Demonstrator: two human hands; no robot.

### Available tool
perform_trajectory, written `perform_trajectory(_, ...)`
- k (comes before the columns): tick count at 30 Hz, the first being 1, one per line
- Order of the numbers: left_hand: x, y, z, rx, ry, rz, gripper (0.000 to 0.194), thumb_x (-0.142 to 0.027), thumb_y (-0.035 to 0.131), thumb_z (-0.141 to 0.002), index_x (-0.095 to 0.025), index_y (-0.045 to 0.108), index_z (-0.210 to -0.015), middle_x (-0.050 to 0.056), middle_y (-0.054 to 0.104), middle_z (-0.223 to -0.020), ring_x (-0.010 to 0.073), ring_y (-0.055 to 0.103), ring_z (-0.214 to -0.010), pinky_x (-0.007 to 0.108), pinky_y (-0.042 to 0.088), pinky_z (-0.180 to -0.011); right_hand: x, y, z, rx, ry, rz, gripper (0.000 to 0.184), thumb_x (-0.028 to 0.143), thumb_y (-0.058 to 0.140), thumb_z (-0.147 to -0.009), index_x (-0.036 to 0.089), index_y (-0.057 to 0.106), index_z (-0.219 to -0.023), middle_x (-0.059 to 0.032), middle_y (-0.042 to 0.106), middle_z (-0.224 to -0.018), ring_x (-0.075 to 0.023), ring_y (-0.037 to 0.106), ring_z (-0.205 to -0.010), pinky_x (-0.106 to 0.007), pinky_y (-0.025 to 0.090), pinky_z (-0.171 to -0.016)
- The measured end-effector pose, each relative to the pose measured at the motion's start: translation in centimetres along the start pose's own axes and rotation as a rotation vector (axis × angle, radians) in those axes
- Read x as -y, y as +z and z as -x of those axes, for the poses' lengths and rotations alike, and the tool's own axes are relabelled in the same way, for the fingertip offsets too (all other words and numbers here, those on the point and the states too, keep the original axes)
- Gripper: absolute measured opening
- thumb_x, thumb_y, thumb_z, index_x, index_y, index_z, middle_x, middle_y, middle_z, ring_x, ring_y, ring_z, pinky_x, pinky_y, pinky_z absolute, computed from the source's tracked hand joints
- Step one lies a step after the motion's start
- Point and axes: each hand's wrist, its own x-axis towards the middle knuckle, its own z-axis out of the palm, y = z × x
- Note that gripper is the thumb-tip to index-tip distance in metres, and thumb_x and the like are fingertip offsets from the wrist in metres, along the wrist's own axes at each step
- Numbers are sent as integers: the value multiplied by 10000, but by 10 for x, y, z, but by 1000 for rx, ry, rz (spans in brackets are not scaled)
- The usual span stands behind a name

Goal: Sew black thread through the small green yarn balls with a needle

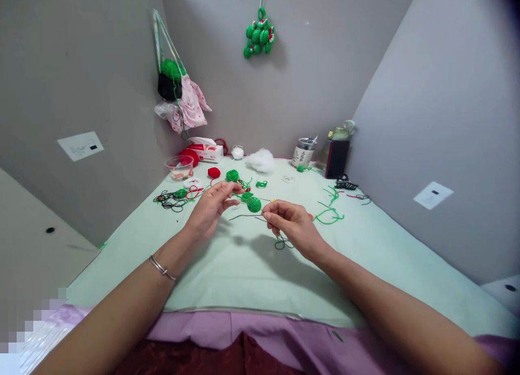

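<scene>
A small green crocheted ball (254, 204) is between my two hands, with a green looped piece (246, 196) right beside it. My right hand (290, 223) is closed in a pinch on a thin dark yarn strand at the ball's right side. My left hand (213, 206) is at the left, its thumb and fingers apart and the fingertips close to the green piece; whether they touch it is hard to make out. Dark yarn ends stick out below the ball, and a dark yarn loop (283, 244) shows under my right hand.
Dark tangled yarn (170, 200) lies left, green strands (330, 217) right. Behind are a red yarn ball (213, 172), a green yarn ball (232, 175), white stuffing (261, 161), a tissue box (207, 152), a tin (304, 153) and a dark phone-like slab (337, 159). Green crocheted pieces (260, 34) hang above.
</scene>
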Motion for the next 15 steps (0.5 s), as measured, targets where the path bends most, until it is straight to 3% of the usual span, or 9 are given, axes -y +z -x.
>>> perform_trajectory(2, -5, -1, -1, -6, -76, 162, 266, -354, 718, -809, -163, 549, -732, 4, 627, -798, 115, 641, -840, 177, 515, -667, 0, 0, -1, -17, 3, 4, 263, 422, 699, -798, 167, 636, -821, 20, 551, -609, -91, 440, -519, -239, 372, -510)
perform_trajectory(4, -8, -2, 0, 27, -108, 249, 306, -348, 718, -815, -167, 497, -707, -33, 534, -674, 67, 588, -657, 144, 460, -549, 0, 0, -1, -30, 5, 4, 267, 422, 699, -797, 164, 638, -825, 19, 551, -608, -90, 440, -519, -238, 368, -509)
perform_trajectory(7, -7, 1, 4, 127, -58, 116, 276, -354, 740, -797, -171, 533, -790, -54, 503, -688, 33, 446, -522, 156, 354, -467, 0, 0, 0, -37, -6, 0, 261, 415, 699, -800, 162, 646, -836, 19, 551, -607, -90, 442, -523, -237, 366, -513)
perform_trajectory(11, 3, 6, 10, 304, -34, -224, 310, -306, 761, -770, -200, 640, -1035, -12, 601, -848, 82, 494, -645, 228, 414, -640, 2, 1, 2, -35, -26, -4, 251, 412, 690, -811, 168, 662, -860, 18, 551, -616, -97, 454, -534, -242, 372, -523)
perform_trajectory(15, 9, 5, 9, 375, -72, -205, 262, -333, 728, -795, -209, 670, -1018, 10, 632, -894, 135, 551, -790, 288, 425, -805, 4, -2, 1, 10, -23, 24, 265, 403, 673, -816, 166, 697, -933, 25, 528, -614, -95, 429, -536, -242, 345, -517)
